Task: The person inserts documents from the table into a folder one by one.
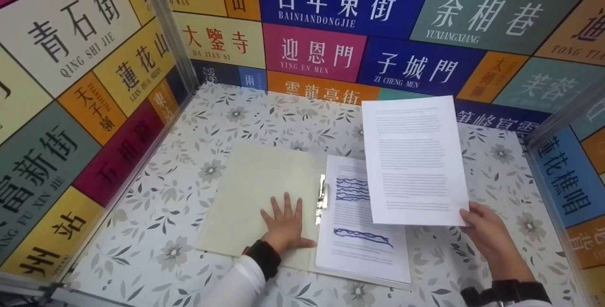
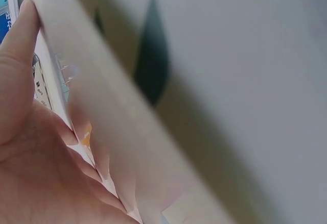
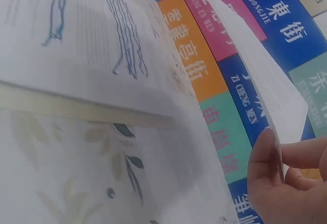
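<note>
I see left hand [image 1: 283,231] spread on folder [image 1: 246,179]; right hand [image 1: 490,234] pinches sheet [image 1: 416,165] by lower corner, apart from stack [image 1: 361,262]. One-corner grip may let sheet droop; clip [image 1: 322,198], hard to judge, may free stack if open.

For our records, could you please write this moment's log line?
left hand: spread on open folder | right hand: pinching printed sheet | blue-scribbled page: beside metal clip

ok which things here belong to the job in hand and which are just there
In the job:
sheet, pinched by the right hand
open folder, under the left hand
metal clip
pages with blue scribbles

Just there:
flowered table cover
wall panels
black wristbands
</note>
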A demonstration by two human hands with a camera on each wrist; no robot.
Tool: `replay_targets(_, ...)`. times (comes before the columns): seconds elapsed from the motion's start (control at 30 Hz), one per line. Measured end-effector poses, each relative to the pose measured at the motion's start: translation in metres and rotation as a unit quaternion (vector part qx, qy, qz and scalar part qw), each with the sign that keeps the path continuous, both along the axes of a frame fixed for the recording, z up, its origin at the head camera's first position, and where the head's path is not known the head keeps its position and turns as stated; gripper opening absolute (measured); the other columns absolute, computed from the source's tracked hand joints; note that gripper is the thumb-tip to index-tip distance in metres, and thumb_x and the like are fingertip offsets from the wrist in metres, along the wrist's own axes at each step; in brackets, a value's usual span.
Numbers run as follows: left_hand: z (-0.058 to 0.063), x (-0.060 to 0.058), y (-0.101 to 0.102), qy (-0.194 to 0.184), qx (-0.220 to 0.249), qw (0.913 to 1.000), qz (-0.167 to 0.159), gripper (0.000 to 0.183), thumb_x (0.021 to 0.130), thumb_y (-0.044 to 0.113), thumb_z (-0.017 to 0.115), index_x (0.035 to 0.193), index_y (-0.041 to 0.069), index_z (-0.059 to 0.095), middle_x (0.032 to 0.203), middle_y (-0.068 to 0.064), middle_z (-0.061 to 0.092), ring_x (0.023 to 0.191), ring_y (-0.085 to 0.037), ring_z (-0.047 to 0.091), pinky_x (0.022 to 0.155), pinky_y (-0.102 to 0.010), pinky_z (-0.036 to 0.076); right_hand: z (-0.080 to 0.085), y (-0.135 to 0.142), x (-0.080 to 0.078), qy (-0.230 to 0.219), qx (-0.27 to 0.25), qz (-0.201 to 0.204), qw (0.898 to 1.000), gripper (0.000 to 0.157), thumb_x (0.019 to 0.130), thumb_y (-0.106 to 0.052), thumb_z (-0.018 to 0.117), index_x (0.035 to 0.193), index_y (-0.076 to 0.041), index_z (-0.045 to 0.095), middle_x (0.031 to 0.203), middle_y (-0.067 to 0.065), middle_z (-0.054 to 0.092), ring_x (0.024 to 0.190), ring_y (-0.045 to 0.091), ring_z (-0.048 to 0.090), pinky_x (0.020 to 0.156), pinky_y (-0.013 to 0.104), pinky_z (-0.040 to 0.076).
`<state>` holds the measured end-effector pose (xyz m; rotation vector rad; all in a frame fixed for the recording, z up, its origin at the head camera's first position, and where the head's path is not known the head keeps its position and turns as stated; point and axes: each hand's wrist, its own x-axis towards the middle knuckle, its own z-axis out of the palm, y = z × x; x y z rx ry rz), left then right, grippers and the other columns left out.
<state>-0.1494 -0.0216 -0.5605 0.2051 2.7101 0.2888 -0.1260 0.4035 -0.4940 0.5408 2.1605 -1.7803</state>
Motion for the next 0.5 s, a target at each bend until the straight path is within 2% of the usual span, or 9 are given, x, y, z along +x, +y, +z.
replay_targets(0.07, 0.0, 0.0, 0.001, -0.001, -0.001, 1.0, -0.001, 0.123, 0.064, 0.069, 0.074, 0.156, 0.013, 0.015, 0.161, -0.022, -0.001, 0.143, -0.055, -0.003, 0.107, -0.075, 0.009, -0.006, -0.009, 0.009, -0.012, -0.015, 0.0, 1.0, 0.073, 0.103, -0.027, 0.043, 0.151, 0.008, 0.001, 0.155, 0.029, 0.011, 0.093, -0.014, 0.052, 0.084, 0.008, 0.046)
replay_targets(0.17, 0.002, 0.001, 0.001, 0.0, 0.001, 1.0, -0.004, 0.123, 0.064, 0.07, 0.074, 0.156, 0.013, 0.015, 0.161, -0.023, -0.001, 0.143, -0.055, -0.002, 0.106, -0.076, 0.01, -0.017, -0.023, 0.021, -0.043, -0.046, -0.019, 0.998, 0.073, 0.103, -0.024, 0.044, 0.152, 0.005, -0.002, 0.159, 0.026, 0.004, 0.121, 0.008, 0.052, 0.103, 0.017, 0.041)
replay_targets(0.27, 0.002, 0.001, 0.001, 0.002, 0.002, 1.0, -0.004, 0.123, 0.064, 0.069, 0.074, 0.156, 0.013, 0.016, 0.161, -0.023, 0.0, 0.142, -0.056, -0.002, 0.106, -0.076, 0.01, -0.028, -0.037, 0.032, -0.069, -0.06, -0.043, 0.995, 0.072, 0.103, -0.021, 0.043, 0.153, 0.002, -0.003, 0.16, 0.025, 0.001, 0.145, 0.032, 0.024, 0.114, 0.031, 0.027)
replay_targets(0.3, 0.002, 0.001, 0.001, 0.002, 0.002, 1.0, -0.003, 0.123, 0.064, 0.069, 0.074, 0.156, 0.013, 0.016, 0.161, -0.023, 0.0, 0.142, -0.056, -0.001, 0.106, -0.076, 0.01, -0.032, -0.042, 0.035, -0.071, -0.068, -0.049, 0.994, 0.071, 0.103, -0.019, 0.042, 0.153, 0.003, -0.004, 0.16, 0.026, 0.0, 0.148, 0.035, 0.015, 0.116, 0.035, 0.022)
replay_targets(0.33, 0.002, 0.002, 0.001, 0.001, 0.001, 1.0, -0.001, 0.122, 0.064, 0.069, 0.074, 0.156, 0.013, 0.016, 0.161, -0.023, 0.0, 0.142, -0.056, -0.002, 0.106, -0.076, 0.01, -0.036, -0.046, 0.038, -0.075, -0.07, -0.053, 0.993, 0.07, 0.103, -0.018, 0.041, 0.152, 0.004, -0.003, 0.159, 0.027, 0.0, 0.148, 0.037, 0.012, 0.116, 0.037, 0.021)
replay_targets(0.5, 0.002, 0.002, 0.001, -0.002, -0.002, 1.0, 0.001, 0.121, 0.065, 0.068, 0.074, 0.156, 0.013, 0.015, 0.161, -0.022, 0.0, 0.143, -0.055, -0.002, 0.107, -0.075, 0.01, -0.05, -0.062, 0.049, -0.099, -0.067, -0.061, 0.991, 0.067, 0.103, -0.016, 0.038, 0.151, 0.007, -0.003, 0.157, 0.031, 0.003, 0.147, 0.041, 0.013, 0.119, 0.043, 0.02)
